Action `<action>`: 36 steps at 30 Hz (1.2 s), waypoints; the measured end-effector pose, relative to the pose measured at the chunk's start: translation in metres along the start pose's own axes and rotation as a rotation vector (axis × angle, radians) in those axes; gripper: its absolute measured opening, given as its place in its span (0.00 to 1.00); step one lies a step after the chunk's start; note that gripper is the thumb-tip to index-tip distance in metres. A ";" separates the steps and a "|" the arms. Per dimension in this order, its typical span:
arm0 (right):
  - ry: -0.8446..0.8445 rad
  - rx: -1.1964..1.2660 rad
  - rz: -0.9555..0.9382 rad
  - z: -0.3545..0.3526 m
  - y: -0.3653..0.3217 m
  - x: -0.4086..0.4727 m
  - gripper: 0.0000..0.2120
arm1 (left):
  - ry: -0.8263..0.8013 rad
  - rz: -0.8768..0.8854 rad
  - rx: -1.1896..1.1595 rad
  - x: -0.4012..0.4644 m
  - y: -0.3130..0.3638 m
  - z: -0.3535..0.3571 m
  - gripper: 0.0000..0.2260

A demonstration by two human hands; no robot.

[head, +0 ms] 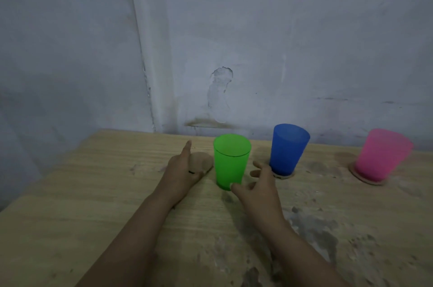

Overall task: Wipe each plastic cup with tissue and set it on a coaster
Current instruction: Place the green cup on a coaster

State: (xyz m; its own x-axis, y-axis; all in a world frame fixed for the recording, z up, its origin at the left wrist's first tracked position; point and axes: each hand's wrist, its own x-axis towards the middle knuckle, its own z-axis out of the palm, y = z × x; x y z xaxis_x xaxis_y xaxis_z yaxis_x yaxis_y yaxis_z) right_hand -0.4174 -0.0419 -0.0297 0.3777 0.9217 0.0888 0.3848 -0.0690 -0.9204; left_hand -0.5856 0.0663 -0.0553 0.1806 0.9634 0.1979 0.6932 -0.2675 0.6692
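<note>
On the bench [82,193], the left hand [182,169] rests flat over a bare coaster [203,162], its grip apart and holding nothing. Just beside it the green cup [230,162] stands on the wood, not yet on that coaster. The right hand [257,189] hovers at its base with fingers spread, empty. Further right, the blue cup [287,149] and the pink cup [380,155] each sit on a coaster already. Two of three cups look done. Three cups, three coasters; no tissue shows.
</note>
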 end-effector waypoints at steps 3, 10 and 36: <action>0.020 -0.022 -0.050 0.007 -0.001 0.004 0.41 | 0.004 0.006 0.004 0.001 -0.002 0.001 0.42; 0.006 0.083 -0.060 0.023 -0.004 0.017 0.48 | 0.017 0.010 -0.055 -0.003 -0.002 0.000 0.42; -0.093 0.094 -0.156 0.083 -0.035 0.081 0.32 | -0.039 0.040 0.316 -0.009 -0.034 -0.025 0.45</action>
State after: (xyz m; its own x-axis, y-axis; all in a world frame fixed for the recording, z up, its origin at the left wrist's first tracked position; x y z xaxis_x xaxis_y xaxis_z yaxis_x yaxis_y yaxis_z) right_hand -0.4708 0.0668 -0.0219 0.2391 0.9499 0.2013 0.3507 0.1088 -0.9302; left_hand -0.6280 0.0661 -0.0622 0.2351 0.9536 0.1879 0.8662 -0.2932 0.4046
